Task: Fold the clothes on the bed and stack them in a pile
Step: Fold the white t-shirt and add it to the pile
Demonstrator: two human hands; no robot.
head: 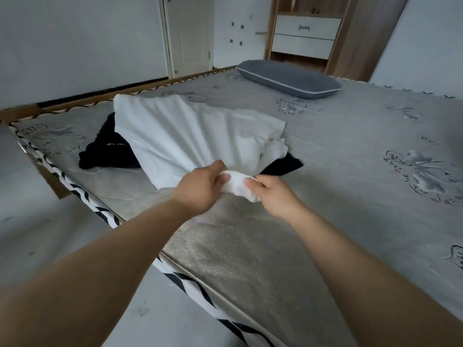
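Observation:
A white garment (180, 128) lies spread across the grey mattress (338, 151), stretched into pleats toward me. My left hand (200, 186) and my right hand (273, 194) both grip its bunched near edge, close together, just above the mattress. A black garment (105, 149) lies crumpled under the white one at its left, and a black corner (283, 165) sticks out on the right beside my right hand.
A grey pillow (288, 78) lies at the far side of the bed. The mattress's black-and-white patterned edge (195, 289) runs along the near left, with floor beyond. A white door (188, 33) and a wooden drawer unit (305, 33) stand behind.

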